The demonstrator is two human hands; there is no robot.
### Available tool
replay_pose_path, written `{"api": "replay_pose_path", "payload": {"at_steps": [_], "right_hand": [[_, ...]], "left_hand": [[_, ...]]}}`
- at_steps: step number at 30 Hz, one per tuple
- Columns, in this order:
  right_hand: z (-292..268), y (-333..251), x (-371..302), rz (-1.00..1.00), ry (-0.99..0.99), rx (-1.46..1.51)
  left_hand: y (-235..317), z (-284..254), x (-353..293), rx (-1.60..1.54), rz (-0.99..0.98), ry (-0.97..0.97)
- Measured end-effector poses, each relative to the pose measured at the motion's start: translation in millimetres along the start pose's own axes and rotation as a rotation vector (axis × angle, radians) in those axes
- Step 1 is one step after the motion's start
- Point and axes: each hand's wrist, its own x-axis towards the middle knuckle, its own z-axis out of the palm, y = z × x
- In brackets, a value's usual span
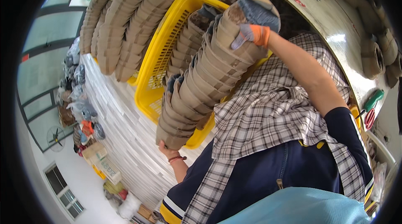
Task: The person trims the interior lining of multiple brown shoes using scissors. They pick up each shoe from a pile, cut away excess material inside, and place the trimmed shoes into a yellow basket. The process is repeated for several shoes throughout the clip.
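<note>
A long stack of nested tan boot uppers [209,81], with brown fleece and dark grey lining at its top end, lies slantwise across my front. My right hand [252,35], in a grey and orange glove, grips its far upper end with the fingers over the tan side. At the near lower end my bare left hand [169,151], with a dark red bracelet at the wrist, supports the stack from below; its fingers are partly hidden. Beneath the stack stands a yellow plastic basket [144,94], with more nested uppers [182,50] inside.
More tall stacks of tan uppers [125,27] stand left of the basket. A worktable [339,44] curves along the right, with green-handled [372,99] and red-handled [369,119] tools near its edge. Bagged goods [77,86] and cardboard boxes [102,161] line the left wall.
</note>
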Motion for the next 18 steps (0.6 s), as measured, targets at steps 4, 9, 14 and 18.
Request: {"api": "replay_pose_path", "payload": {"at_steps": [4, 9, 14, 18], "right_hand": [[22.2, 70.3, -18.0, 0.36, 0.48, 0.134], [38.8, 103.2, 0.3, 0.527, 0.175, -0.926], [50.3, 28.1, -39.7, 0.477, -0.005, -0.956], [61.2, -35.9, -117.1, 0.179, 0.33, -0.93]], "left_hand": [[-44.2, 23.1, 13.8, -0.057, -0.276, 0.061], [-46.4, 85.6, 60.0, 0.197, -0.266, -0.049], [-52.4, 190.2, 91.7, 0.638, -0.03, -0.248], [-75.8, 259.3, 80.7, 1.122, 0.511, -0.466]]}}
